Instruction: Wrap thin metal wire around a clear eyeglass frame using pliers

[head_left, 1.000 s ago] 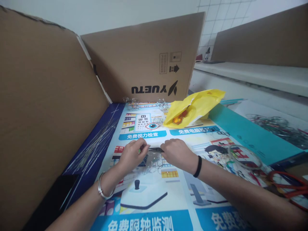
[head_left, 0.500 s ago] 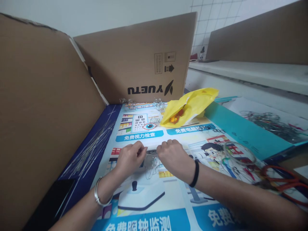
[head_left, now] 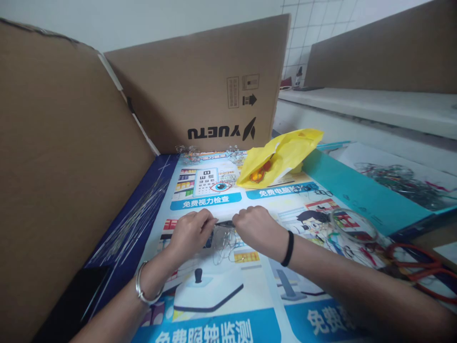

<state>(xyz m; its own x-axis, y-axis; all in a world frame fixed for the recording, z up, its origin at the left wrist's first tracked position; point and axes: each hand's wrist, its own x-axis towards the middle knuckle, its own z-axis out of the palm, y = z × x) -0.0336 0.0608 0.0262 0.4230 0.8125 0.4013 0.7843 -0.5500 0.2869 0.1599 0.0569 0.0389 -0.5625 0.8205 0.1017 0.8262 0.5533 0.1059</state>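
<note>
My right hand (head_left: pixel 255 231) is closed in a fist around what look like small dark pliers (head_left: pixel 224 223); their jaws point left and the handles are hidden in my palm. My left hand (head_left: pixel 193 233) pinches thin wire at the tip of the jaws, though the exact grip point is too small to make out. Below the jaws, between both hands, loops of thin silvery wire (head_left: pixel 224 248) show against the printed poster (head_left: pixel 262 286).
Straight wires (head_left: pixel 130 224) lie along the left. A yellow bag (head_left: pixel 285 155) with orange contents rests behind my hands. To the right are a teal box (head_left: pixel 371 190) holding tangled wire, a clear roll (head_left: pixel 353 226) and red-handled scissors (head_left: pixel 414 262). Cardboard panels (head_left: pixel 200 85) stand behind and left.
The view has shifted slightly. My left thumb and fingers have turned a little at the jaw tip, and the wire loops below have swung slightly. Both hands keep their hold.
</note>
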